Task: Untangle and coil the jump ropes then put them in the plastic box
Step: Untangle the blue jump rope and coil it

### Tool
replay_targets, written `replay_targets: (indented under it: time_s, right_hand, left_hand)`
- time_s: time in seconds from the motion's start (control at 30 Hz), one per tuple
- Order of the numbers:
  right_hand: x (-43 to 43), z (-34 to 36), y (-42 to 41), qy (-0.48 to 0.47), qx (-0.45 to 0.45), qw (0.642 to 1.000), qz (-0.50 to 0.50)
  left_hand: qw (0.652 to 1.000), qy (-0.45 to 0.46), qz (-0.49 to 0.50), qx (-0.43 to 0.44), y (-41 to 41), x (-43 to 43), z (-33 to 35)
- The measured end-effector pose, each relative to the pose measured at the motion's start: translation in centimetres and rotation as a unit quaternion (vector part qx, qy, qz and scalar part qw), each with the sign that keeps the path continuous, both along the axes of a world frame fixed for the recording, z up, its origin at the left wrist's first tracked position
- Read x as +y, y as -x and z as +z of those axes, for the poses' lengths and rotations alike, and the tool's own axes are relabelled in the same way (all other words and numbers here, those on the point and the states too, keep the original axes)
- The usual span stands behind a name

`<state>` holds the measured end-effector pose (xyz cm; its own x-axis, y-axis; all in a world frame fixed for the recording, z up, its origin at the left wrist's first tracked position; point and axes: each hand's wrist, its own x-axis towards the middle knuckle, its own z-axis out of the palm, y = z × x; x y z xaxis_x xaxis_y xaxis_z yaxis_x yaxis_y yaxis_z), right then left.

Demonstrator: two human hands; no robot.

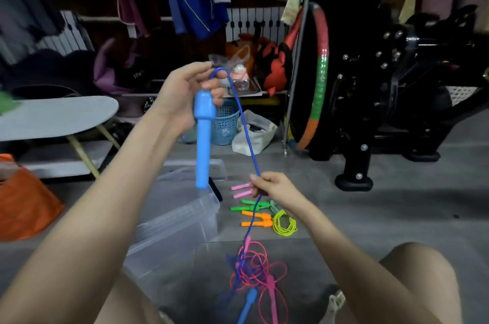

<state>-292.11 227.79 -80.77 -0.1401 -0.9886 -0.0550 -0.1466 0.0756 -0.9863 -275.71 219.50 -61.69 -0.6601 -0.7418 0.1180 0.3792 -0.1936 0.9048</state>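
L hand (182,101) fingers grip blue handle (203,133), raised; R hand (272,187) pinches blue rope (244,125) above pink/blue tangle (254,270) on floor.

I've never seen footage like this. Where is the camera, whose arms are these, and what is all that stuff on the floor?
There is no machine here. A person wears one camera on the head, so this single picture looks down along their own bare arms. The left hand holds up a blue handle of a jump rope by its top. The right hand pinches that rope's blue cord lower down. The cord runs on into a tangle of pink and blue ropes on the floor. To the left stands a clear plastic box. Beyond lie pink handles, green handles and orange handles, beside a coiled yellow cord.
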Motion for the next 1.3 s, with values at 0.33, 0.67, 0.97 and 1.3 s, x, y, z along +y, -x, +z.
replay_targets:
  time_s: [0.33, 0.67, 0.97, 1.3]
  right_hand:
    - [-2.9, 11.3, 3.6, 0.187, -0.006, 0.966, -0.179]
    - [-5.5, 21.3, 1.9, 0.251, 0.138, 0.955, -0.077]
    - [-8.6, 17.6, 5.4, 0.244, 0.168, 0.933, -0.206]
    - [-5.9, 5.0, 7.4, 0.101, 0.201, 0.971, -0.082]
  left_hand:
    - [0.94, 0.102, 0.246, -0.215, -4.2, -6.1, -9.2]
    - [0.964, 0.006, 0.108, -0.244, -3.6, -5.9, -10.6]
    - [0.983, -0.073, -0.124, 0.113, -3.8, -5.5, -9.5]
    - [0.997, 0.027, 0.052, 0.06, -5.3, -5.9, -5.6]
